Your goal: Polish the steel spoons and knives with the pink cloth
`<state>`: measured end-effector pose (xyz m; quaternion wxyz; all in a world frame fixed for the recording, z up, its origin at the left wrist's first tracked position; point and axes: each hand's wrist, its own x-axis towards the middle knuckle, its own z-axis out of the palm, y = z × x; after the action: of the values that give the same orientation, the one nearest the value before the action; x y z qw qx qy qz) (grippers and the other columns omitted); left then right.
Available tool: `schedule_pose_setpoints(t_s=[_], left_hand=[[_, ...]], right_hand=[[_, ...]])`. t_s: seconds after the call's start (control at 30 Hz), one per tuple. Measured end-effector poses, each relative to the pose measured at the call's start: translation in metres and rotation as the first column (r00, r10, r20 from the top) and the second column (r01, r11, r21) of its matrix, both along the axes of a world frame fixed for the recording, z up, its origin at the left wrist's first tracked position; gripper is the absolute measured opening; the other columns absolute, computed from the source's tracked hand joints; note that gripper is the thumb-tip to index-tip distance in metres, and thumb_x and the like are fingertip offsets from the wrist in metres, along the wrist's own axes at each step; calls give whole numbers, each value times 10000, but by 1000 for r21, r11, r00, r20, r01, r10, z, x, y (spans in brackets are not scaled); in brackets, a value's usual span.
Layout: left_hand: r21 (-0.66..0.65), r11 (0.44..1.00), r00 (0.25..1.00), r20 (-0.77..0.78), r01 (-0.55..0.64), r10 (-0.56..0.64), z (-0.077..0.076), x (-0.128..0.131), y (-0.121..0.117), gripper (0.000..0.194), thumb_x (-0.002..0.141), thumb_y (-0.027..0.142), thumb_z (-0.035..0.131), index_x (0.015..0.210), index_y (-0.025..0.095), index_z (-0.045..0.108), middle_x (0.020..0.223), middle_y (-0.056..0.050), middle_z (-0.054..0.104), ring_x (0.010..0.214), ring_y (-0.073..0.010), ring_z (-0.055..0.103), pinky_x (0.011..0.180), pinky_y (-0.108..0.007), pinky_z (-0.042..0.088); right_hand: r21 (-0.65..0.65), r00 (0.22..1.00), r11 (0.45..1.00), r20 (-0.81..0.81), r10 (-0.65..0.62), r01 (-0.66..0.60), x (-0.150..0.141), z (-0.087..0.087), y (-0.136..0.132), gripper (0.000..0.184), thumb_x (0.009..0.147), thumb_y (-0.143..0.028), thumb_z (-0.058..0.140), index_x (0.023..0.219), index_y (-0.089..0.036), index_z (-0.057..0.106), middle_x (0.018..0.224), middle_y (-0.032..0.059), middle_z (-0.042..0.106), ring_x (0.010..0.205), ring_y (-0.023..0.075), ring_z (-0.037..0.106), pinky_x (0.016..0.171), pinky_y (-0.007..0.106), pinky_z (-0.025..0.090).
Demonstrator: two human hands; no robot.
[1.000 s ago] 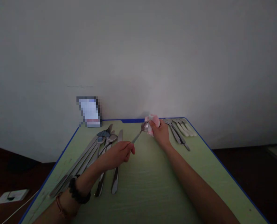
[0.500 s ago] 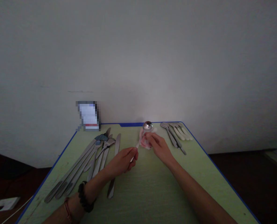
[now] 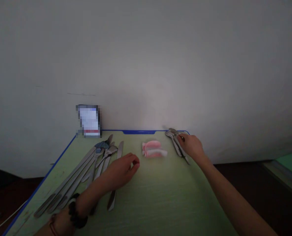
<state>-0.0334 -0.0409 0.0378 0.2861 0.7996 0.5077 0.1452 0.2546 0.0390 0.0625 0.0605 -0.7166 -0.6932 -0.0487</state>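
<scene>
"What's in hand?"

"The right hand (image 3: 192, 145) pinches a metal spoon (image 3: 173, 130) over a cutlery pile (image 3: 177, 150); the left hand (image 3: 124, 167), loosely curled, holds nothing. A folded pink-and-white cloth (image 3: 154, 144) lies between them."

"Any risk?"

"Released on those uneven pieces, the spoon might slide off."

"And what's unclear?"

"The right hand hides most of its handle; I can't tell whether its bowl touches the pile."

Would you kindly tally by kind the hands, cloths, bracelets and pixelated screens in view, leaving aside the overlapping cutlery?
Hands: 2 (left hand, right hand)
Cloths: 1 (pink-and-white cloth)
Bracelets: 2 (black beaded bracelet, thin reddish bracelet)
Screens: 1 (pixelated screen)
Total: 6
</scene>
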Motion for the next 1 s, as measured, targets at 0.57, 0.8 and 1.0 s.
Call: schedule_pose_setpoints(t_s=[0.57, 0.8, 1.0], left_hand=[[41, 999, 904, -426, -24, 39, 8, -24, 4, 315, 892, 318, 398, 1107, 153, 558, 1151, -154, 519, 993, -269, 581, 862, -420, 477], [136, 985, 892, -425, -103, 152, 13, -43, 12, 330, 882, 312, 440, 1147, 146, 544, 1196, -155, 478, 1013, -252, 567, 924, -408, 441], [120, 956, 792, -536, -269, 290, 15, -81, 28, 332, 882, 367, 430, 1096, 151, 563, 1180, -164, 509, 1062, -286, 553, 857, -400, 472]], right_hand=[[-114, 990, 992, 135, -38, 54, -19, -37, 16, 399, 872, -60, 269, 1170, -63, 534, 1130, 228, 537, 927, 253, 634, 726, 313, 462], [-74, 971, 996, 238, -30, 49, -29, -36, 11, 395, 880, -70, 270, 1120, -74, 584, 1104, 235, 543, 991, 295, 597, 709, 349, 489], [-103, 970, 992, 238, -42, 68, -30, -35, 13, 376, 887, -77, 289, 1093, -62, 603, 1075, 235, 561, 1013, 308, 583, 713, 357, 485]])
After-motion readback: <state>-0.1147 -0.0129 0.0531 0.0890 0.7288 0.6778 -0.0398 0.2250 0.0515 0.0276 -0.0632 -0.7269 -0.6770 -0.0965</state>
